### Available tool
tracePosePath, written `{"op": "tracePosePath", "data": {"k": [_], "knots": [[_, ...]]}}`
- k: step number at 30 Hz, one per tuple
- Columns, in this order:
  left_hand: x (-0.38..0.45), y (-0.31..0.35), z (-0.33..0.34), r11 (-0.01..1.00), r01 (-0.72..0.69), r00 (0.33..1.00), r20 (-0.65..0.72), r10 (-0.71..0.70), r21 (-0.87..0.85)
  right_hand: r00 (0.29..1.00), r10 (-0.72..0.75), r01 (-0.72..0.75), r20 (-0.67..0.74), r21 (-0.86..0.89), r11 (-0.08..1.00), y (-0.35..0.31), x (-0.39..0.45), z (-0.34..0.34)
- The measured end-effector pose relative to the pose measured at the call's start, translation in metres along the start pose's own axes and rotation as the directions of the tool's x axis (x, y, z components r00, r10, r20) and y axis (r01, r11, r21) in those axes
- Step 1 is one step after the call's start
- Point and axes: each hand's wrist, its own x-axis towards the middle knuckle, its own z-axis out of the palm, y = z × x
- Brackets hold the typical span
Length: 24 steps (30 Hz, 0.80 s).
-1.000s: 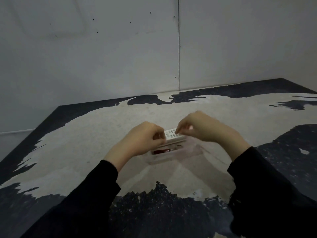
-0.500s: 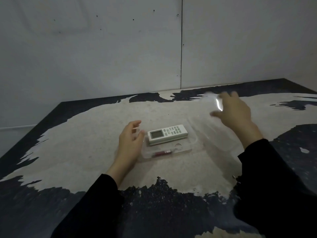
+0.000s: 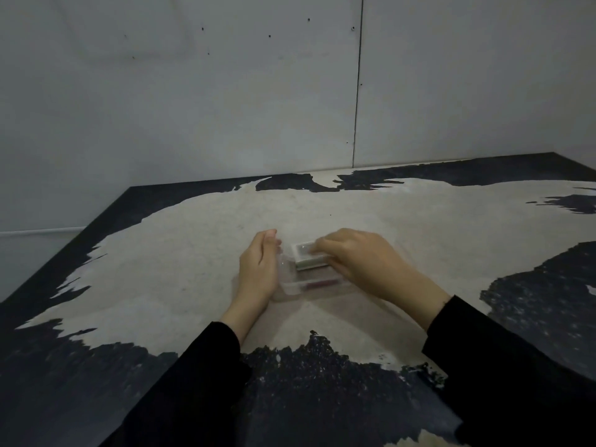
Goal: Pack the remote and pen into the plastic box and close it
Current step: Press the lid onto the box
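- A big flat table top point(image 3: 180, 253) is seen, dark black with a speckled look, where a wide pale beige patch is worn through the middle.
- Ragged black edges are left around the pale area, pretty rough looking.
- A small clear plastic box point(image 3: 292, 287) is set directly on the pale patch, near the middle.
- The table's far edge is pushed against a grey wall point(image 3: 193, 91).

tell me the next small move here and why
Probably press the clear lid down with the right hand until it seats. The remote and red pen already lie inside the plastic box, the left hand steadies its left side, and whether it has latched is unclear.
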Motion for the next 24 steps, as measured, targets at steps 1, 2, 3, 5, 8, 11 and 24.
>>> {"op": "tracePosePath", "data": {"k": [1,2,3,5,8,11,24], "knots": [[0.001,-0.001,0.000,1.000,0.009,1.000,0.001,-0.009,-0.009,1.000,-0.007,0.007,0.003,0.053,0.999,0.001,-0.003,-0.001],[0.003,-0.002,-0.001,0.999,0.024,1.000,0.013,-0.023,-0.022,1.000,-0.011,0.010,0.013,0.106,0.994,0.003,-0.006,-0.003],[0.005,-0.003,-0.002,0.998,0.047,0.999,0.028,-0.046,-0.038,0.999,-0.017,0.011,0.032,0.155,0.988,0.004,-0.008,-0.004],[0.007,-0.006,-0.003,0.994,0.089,0.995,0.059,-0.085,-0.062,0.998,-0.035,0.024,0.048,0.213,0.977,0.005,-0.010,-0.004],[0.008,-0.007,-0.006,0.988,0.129,0.989,0.079,-0.123,-0.083,0.996,-0.065,0.045,0.067,0.272,0.961,0.003,-0.008,-0.001],[0.009,-0.007,-0.009,0.990,0.128,0.988,0.099,-0.121,-0.065,0.993,-0.098,0.072,0.062,0.333,0.940,-0.001,-0.007,0.000],[0.006,-0.008,-0.012,0.991,0.122,0.987,0.113,-0.116,-0.045,0.925,0.353,-0.380,0.140,0.332,0.863,0.042,0.003,0.017]]}}
